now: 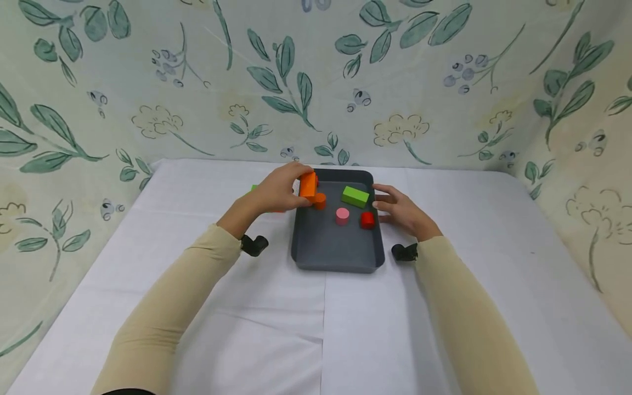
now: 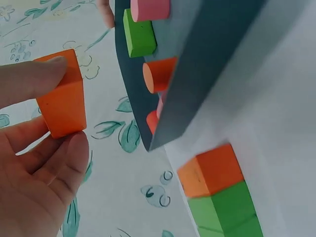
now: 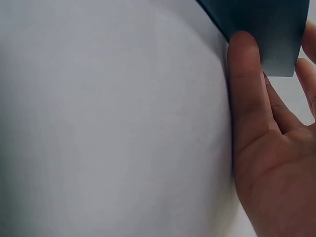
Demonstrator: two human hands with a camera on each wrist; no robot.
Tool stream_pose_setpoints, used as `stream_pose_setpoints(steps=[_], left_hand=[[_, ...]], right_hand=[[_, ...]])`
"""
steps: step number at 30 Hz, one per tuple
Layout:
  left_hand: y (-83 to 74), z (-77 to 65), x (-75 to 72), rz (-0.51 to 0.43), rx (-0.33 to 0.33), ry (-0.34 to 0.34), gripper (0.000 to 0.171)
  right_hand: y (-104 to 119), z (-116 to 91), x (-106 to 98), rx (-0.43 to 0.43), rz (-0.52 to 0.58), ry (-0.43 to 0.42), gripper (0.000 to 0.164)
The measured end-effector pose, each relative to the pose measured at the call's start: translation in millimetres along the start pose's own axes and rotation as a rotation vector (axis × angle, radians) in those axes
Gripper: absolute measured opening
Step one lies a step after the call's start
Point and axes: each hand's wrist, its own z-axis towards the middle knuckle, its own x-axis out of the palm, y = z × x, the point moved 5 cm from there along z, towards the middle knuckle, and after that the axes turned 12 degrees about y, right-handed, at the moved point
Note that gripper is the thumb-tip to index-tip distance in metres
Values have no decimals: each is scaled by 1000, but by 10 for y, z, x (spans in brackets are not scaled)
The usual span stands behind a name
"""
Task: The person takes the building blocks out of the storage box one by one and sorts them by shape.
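My left hand (image 1: 274, 189) pinches an orange rectangular block (image 1: 308, 185) between thumb and fingers, over the far left corner of a dark grey tray (image 1: 328, 249). In the left wrist view the held block (image 2: 64, 106) is apart from the tray wall. Inside the tray lie an orange cylinder (image 1: 320, 201), a green block (image 1: 355, 196), a pink cylinder (image 1: 342, 216) and a red cylinder (image 1: 367, 220). Another red piece is partly hidden behind the held block. My right hand (image 1: 407, 213) rests its fairly straight fingers against the tray's right side wall.
Left of the tray, mostly behind my left hand, another orange block (image 2: 217, 170) stands in line with green blocks (image 2: 234, 207) on the white cloth (image 1: 276, 329). A leaf-patterned curtain (image 1: 316, 82) rises behind the table's far edge.
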Motion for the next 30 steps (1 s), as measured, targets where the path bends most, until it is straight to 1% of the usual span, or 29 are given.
stream_pose_setpoints(steps=[4,8,12,14,19,20,24,27,30], left_hand=[[101,-132,-12,-15,-7,-16,65],[242,-283,-49,-27,-39,-29,68],[420,-453,-106,-14,-69,-44,69],[527,-538,-137,-10,-81,-60,68],[800,-733,-201,-1,-113,-94,67],[848,-767,-211,-4,-121,-96,66],[1026,-846,-227,-5,-149,-104,66],[1154,-859,-226,-7,-172,-101,66],[1287,-857,-222,-23,-213,-91,66]], right_hand=[[-10,11,-11,3,-8,-9,67],[-25,24,-19,8,-13,-12,67],[-22,20,-10,1,-5,-6,67],[28,-16,13,3,4,3,67],[33,-11,8,7,7,6,67],[4,15,-6,4,4,2,67],[-15,33,-12,-2,2,-7,66],[-21,31,-9,-4,4,-12,67],[-33,25,-6,-5,8,-15,66]])
